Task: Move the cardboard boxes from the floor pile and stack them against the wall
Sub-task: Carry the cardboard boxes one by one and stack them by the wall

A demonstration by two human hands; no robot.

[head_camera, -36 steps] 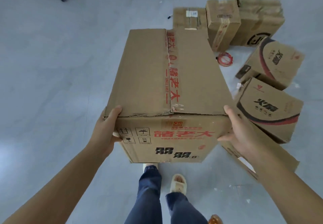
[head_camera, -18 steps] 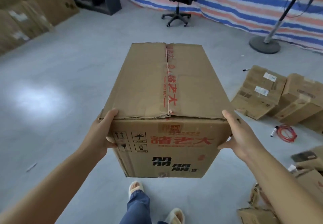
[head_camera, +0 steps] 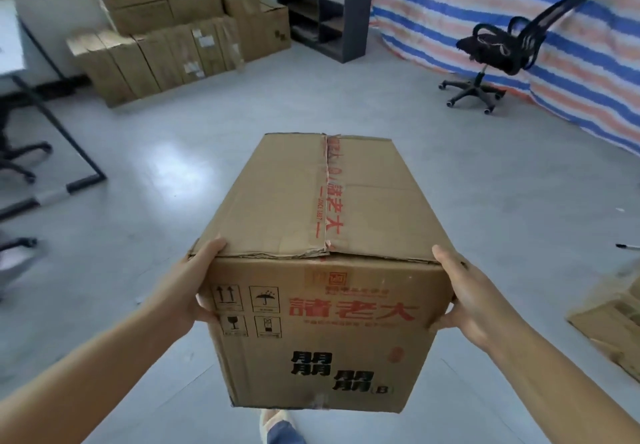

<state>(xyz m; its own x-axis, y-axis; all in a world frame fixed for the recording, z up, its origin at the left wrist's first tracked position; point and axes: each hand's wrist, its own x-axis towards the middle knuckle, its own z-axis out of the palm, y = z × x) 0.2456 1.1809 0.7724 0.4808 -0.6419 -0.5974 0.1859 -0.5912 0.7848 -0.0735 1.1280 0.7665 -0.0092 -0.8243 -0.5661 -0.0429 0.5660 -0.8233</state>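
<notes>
Carried cardboard box (head_camera: 322,270): held off the floor, well short of wall stack (head_camera: 166,34). Left hand (head_camera: 187,291), right hand (head_camera: 474,301) grasp near corners. Risk: torn top flap, side-only grip; box may slip

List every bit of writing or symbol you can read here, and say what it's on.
"諸老大", red: near face of the carried box.
"朋朋" twice, then "(B)", black: same face.
Handling symbols, arrows and umbrella clearest: same face.
"諸老大", "SINCE 1887": red tape on top.
Small red print and labels on the stacked boxes: too blurred.
</notes>
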